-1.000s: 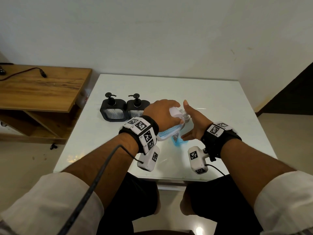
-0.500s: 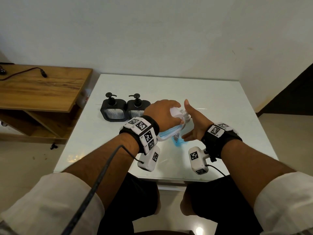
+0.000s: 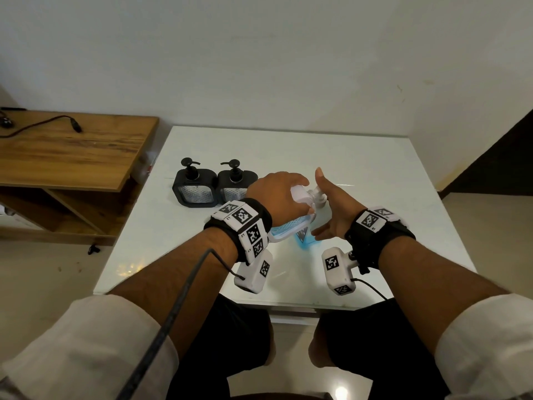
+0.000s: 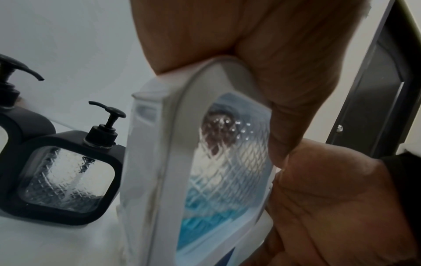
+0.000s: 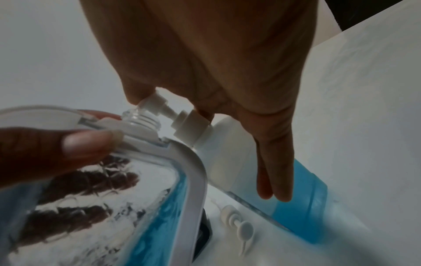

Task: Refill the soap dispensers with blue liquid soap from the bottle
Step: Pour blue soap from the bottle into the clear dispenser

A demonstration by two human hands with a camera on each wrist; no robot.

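Right wrist view: left hand (image 5: 45,147) grasps tilted white-framed clear soap dispenser (image 5: 136,189); right hand (image 5: 216,72) fingers pinch clear blue-soap bottle (image 5: 296,189), nozzle at dispenser's open neck, near tabletop's front edge.

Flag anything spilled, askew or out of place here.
No spill shows. The white dispenser is held tilted in the left hand with its neck open, and a white pump lies loose on the table beside it.

The left hand (image 3: 277,194) hides most of the white dispenser (image 3: 291,229).
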